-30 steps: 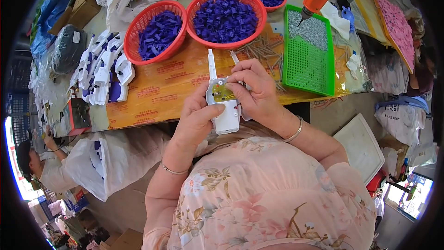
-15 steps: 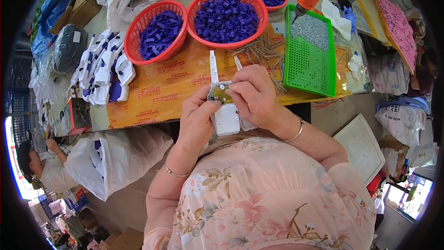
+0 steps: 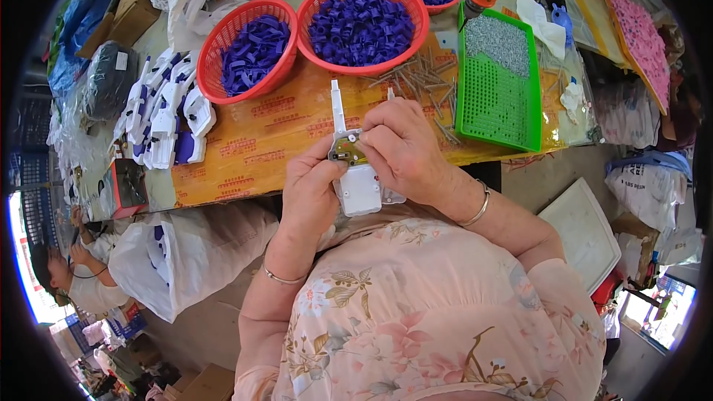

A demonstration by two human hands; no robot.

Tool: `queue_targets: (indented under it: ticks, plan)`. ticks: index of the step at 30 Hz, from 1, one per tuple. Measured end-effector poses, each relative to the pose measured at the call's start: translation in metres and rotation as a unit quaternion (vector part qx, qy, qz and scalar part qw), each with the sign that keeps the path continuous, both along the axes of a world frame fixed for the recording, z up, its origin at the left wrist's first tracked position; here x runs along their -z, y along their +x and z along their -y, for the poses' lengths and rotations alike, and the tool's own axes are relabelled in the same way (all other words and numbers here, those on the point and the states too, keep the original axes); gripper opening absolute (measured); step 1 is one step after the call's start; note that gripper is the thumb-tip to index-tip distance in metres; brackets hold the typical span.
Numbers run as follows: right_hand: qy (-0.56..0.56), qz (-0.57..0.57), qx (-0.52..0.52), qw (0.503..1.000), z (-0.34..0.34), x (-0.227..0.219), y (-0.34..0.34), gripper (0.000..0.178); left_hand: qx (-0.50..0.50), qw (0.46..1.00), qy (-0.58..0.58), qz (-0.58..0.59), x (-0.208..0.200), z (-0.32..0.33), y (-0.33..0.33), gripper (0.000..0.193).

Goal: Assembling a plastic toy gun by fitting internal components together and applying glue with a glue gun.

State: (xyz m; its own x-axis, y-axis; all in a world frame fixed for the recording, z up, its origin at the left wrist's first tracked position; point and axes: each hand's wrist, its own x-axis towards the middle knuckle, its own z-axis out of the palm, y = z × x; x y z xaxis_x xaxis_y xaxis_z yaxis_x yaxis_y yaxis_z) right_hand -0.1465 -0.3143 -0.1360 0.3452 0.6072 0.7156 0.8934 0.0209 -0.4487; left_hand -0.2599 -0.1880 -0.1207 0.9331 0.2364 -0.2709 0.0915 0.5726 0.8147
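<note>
Circuit board (image 3: 344, 146) lies in white housing (image 3: 362, 191), not yet covered.
Left hand (image 3: 313, 187) clamped on housing; right hand (image 3: 407, 152) at board, grip cannot be told.

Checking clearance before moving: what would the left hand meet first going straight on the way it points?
The left hand would first meet the white plastic housing it grips. Beyond that, probably the large round red plastic basket of purple pieces, though depth is unclear.
</note>
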Motion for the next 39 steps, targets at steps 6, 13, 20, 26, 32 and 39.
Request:
queue_targets:
  ticks: [6,13,20,26,32,39]
  plan:
    - [0.012,-0.089,-0.015,0.996,-0.001,0.001,0.000,0.017,-0.005,0.999,-0.047,-0.025,-0.002,-0.004,0.001,0.048]
    - [0.010,-0.113,-0.021,0.993,0.000,0.002,-0.001,0.016,0.014,0.997,-0.070,-0.014,0.000,-0.008,0.001,0.049]
    - [-0.012,-0.130,-0.048,0.990,0.005,0.005,0.007,0.015,0.016,0.999,-0.025,-0.012,0.008,-0.002,0.004,0.041]
    - [0.078,-0.213,0.016,0.974,0.028,-0.034,0.018,0.021,0.012,0.998,-0.055,-0.015,0.000,0.003,0.010,0.039]
    - [-0.095,-0.239,0.004,0.966,0.046,-0.033,0.026,0.022,0.005,1.000,-0.013,0.012,0.000,0.002,0.013,0.041]
    - [-0.078,-0.249,-0.066,0.963,0.037,-0.011,0.010,0.036,-0.034,0.999,0.026,0.026,-0.008,0.001,0.013,0.039]
